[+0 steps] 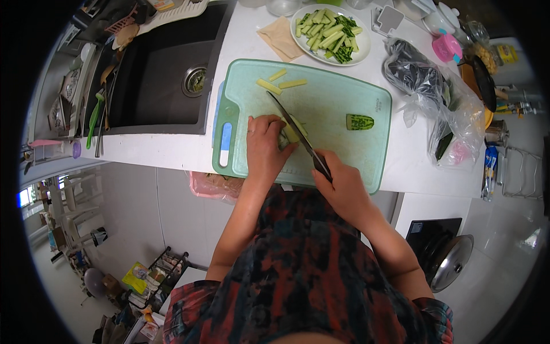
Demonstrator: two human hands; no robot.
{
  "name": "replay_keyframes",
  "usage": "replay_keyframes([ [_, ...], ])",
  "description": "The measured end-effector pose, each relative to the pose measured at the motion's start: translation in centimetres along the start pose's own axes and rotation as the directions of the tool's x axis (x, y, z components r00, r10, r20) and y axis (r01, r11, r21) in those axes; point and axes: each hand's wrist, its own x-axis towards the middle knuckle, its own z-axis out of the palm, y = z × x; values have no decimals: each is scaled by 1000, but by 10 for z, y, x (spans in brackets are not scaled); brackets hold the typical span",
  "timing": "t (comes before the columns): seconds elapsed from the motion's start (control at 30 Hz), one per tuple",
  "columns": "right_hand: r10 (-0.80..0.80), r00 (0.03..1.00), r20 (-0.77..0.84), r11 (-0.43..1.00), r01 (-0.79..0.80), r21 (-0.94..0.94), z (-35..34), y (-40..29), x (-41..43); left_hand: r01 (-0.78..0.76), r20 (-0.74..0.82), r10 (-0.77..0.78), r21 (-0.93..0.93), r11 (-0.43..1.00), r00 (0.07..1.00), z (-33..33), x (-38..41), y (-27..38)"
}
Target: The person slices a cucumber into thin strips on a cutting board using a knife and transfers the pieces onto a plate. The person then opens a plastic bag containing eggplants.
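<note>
My right hand (342,185) grips the handle of a kitchen knife (296,131), whose blade slants up and left over a green plastic cutting board (339,94). Under the fingers of my left hand (267,136) are cut cucumber pieces (292,132), partly hidden by the hand and blade. A few pale cucumber sticks (293,83) lie beyond the knife tip. Toward the board's right side rests a cucumber end piece (360,122) with dark green skin. A white plate (365,50) heaped with cucumber sticks (328,34) stands behind the board.
Left of the board is a dark sink (159,86). A clear plastic bag (459,116) and a dark bag (412,71) lie to the right. Behind the board is a brown napkin (280,38). A pink bin (215,185) lined with plastic sits below the counter's front edge.
</note>
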Motion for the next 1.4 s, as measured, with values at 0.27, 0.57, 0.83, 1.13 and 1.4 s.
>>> replay_keyframes([
  [0.27, 50, 998, 30, 999, -50, -6, 2, -3, -1, -8, -4, 8, 3, 1000, 1000, -2, 1, 1],
  [0.57, 65, 995, 77, 998, -65, -8, 0, -7, 11, -22, 42, 24, -46, 999, 999, -7, 1, -3],
  [0.83, -8, 1000, 5, 999, 8, 41, 24, 10, 27, -27, 20, 27, -27, 999, 999, -5, 0, -6],
  [1.13, -113, 991, -68, 991, 118, 68, 16, 2, 17, 71, -32, -70, 34, 997, 997, -22, -11, -10],
  [1.4, -55, 998, -8, 996, 55, 72, 21, 3, 4, 30, 29, -32, 57, 998, 999, -28, -12, -21],
])
